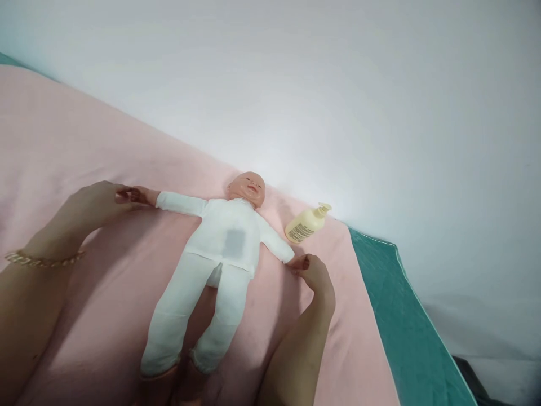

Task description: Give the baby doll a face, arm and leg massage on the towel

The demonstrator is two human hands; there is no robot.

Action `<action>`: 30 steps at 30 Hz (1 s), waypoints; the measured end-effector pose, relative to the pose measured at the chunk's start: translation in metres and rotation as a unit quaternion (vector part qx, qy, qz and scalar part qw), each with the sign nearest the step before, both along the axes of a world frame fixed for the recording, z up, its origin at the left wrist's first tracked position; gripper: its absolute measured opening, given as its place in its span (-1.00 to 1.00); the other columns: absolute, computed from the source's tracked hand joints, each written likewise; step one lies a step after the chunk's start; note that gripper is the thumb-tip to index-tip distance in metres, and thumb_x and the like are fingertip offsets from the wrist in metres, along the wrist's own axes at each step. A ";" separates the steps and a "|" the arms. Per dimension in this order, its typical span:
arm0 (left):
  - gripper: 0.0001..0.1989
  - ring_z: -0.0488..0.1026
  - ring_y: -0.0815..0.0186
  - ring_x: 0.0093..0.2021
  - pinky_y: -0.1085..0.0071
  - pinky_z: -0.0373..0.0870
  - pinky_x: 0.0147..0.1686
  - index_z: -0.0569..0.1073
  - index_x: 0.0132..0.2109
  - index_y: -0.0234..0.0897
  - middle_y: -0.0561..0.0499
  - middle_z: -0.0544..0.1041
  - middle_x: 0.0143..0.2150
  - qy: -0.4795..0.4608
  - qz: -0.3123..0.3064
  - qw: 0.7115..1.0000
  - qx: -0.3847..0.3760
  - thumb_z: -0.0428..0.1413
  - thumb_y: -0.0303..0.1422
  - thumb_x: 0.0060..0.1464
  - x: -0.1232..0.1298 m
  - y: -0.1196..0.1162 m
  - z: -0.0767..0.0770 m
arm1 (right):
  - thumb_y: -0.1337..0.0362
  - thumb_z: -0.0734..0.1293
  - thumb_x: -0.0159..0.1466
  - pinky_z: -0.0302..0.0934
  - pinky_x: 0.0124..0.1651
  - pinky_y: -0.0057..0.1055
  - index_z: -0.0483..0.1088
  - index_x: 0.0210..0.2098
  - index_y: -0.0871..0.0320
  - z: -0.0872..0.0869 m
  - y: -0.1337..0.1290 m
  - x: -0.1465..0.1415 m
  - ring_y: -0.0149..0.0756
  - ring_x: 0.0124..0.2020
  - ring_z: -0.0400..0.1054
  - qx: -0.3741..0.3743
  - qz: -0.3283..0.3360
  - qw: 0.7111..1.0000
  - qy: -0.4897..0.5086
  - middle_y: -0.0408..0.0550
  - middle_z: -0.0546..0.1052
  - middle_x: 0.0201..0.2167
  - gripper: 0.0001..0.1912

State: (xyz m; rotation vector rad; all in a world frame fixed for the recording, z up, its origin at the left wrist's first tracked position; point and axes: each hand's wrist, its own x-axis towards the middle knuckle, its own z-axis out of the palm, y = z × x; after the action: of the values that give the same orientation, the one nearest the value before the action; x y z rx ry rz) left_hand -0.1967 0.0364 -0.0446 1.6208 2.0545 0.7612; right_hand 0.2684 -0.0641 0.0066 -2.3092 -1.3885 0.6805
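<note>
A baby doll (224,237) with a white cloth body lies on its back on a pink cloth (105,310), arms spread wide. My left hand (99,203), with a beaded bracelet on the wrist, pinches the doll's hand at the left between thumb and fingers. At the right, my right hand (315,276) is closed on the doll's other hand. A grey patch marks the doll's chest. Its feet, at the lower edge, are in shadow. Close above my right hand stands a pale yellow pump bottle (305,224) with printed text on its side.
A white wall (338,101) rises along the far side of the bed-like surface. Green fabric (393,287) shows beyond the pink cloth at the right, with an edge running down to the lower right. Something dark (471,378) is at the bottom right.
</note>
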 end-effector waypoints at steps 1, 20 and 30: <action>-0.63 0.38 0.19 -0.49 0.39 0.18 -0.41 0.64 -0.25 -0.20 0.08 0.51 -0.53 0.003 0.009 1.000 -0.010 0.31 -0.03 -0.11 0.002 -0.002 0.003 | 0.41 0.44 0.03 0.24 -0.33 -0.39 0.39 -0.41 0.14 0.001 -0.001 -0.001 -0.21 -0.33 0.45 0.001 0.001 1.000 -0.006 -0.02 0.59 -0.33 -0.84; -0.74 0.52 0.29 -0.47 0.43 0.41 -0.42 0.69 -0.10 0.02 0.06 0.69 -0.24 -0.120 -0.241 0.925 0.268 0.15 -0.10 0.18 0.112 -0.061 0.000 | 0.32 0.48 0.22 0.36 0.04 -0.24 0.48 0.07 -0.01 0.028 0.001 -0.108 -0.15 0.00 0.51 0.210 0.217 0.953 0.037 -0.10 0.61 0.02 -0.58; -0.64 0.43 0.36 -0.57 0.48 0.29 -0.48 0.56 0.16 -0.05 0.07 0.64 -0.41 -0.002 -0.351 0.896 0.271 0.02 -0.24 0.32 0.116 -0.051 -0.017 | 0.46 0.31 0.35 0.33 -0.09 -0.33 0.42 0.14 -0.01 0.025 -0.001 -0.134 -0.19 -0.02 0.49 0.134 0.335 0.927 -0.105 -0.13 0.59 0.03 -0.58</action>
State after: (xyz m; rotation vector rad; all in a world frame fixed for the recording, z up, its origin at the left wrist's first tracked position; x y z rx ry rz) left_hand -0.0808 -0.0149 -0.0613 2.4360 1.1130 1.0877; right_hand 0.1347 -0.0655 0.0319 -1.7123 -2.2490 0.3795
